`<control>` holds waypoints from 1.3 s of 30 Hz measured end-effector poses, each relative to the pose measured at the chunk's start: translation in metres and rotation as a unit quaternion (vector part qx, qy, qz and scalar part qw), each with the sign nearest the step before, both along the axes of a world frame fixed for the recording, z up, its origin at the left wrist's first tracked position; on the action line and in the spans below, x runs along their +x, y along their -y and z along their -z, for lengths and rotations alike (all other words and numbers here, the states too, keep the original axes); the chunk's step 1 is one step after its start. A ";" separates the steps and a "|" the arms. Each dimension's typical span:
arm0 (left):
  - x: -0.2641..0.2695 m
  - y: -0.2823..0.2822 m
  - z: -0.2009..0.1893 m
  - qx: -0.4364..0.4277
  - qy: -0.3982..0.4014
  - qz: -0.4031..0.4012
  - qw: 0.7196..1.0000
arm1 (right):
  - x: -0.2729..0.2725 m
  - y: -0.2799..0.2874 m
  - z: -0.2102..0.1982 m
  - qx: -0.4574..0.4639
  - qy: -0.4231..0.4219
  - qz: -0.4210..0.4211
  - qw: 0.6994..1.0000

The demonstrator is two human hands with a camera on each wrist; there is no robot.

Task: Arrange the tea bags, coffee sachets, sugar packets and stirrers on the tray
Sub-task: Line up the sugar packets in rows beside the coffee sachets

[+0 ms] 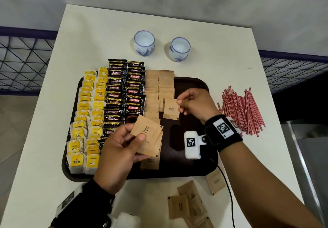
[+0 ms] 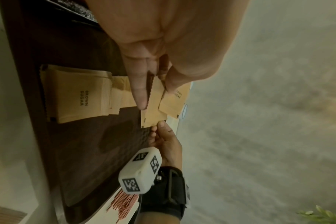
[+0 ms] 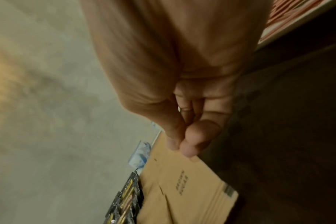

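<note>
A dark brown tray (image 1: pixel 193 167) holds rows of yellow tea bags (image 1: pixel 83 130), black Kopiko coffee sachets (image 1: pixel 124 93) and brown sugar packets (image 1: pixel 158 89). My left hand (image 1: pixel 122 149) grips a small stack of brown sugar packets (image 1: pixel 148 135) above the tray's front middle; the same stack (image 2: pixel 155 104) shows in the left wrist view. My right hand (image 1: pixel 193 103) pinches one brown sugar packet (image 1: pixel 171 109) by its edge over the sugar rows; in the right wrist view this packet (image 3: pixel 182 186) hangs below the fingertips. Red-striped stirrers (image 1: pixel 243 110) lie in a heap on the table right of the tray.
Two white-and-blue cups (image 1: pixel 144 43) (image 1: pixel 179 49) stand behind the tray. Several loose sugar packets (image 1: pixel 188 206) lie on the white table (image 1: pixel 230 50) in front of the tray. A black cable (image 1: pixel 229 192) runs across the front right. Wire-mesh racks flank the table.
</note>
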State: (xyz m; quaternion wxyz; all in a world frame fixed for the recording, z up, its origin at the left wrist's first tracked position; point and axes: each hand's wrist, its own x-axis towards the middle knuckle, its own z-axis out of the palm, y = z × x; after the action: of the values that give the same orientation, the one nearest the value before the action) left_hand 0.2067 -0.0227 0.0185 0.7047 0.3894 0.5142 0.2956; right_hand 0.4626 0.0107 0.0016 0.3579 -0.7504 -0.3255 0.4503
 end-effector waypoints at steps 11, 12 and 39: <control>0.001 0.006 0.001 -0.018 -0.004 0.016 1.000 | -0.010 -0.014 0.015 -0.003 0.065 0.004 0.998; 0.001 0.006 0.001 -0.019 -0.003 0.016 1.000 | -0.010 -0.014 0.016 -0.003 0.067 0.003 0.998; 0.028 0.001 -0.005 0.007 0.000 0.042 0.999 | -0.049 0.060 -0.035 0.052 -0.032 -0.122 0.991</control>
State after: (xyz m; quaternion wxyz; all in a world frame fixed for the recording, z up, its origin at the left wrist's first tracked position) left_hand 0.2349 -0.0238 0.0239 0.7138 0.4157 0.4952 0.2692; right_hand 0.4138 -0.0498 0.0369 0.3491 -0.6706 -0.4256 0.4973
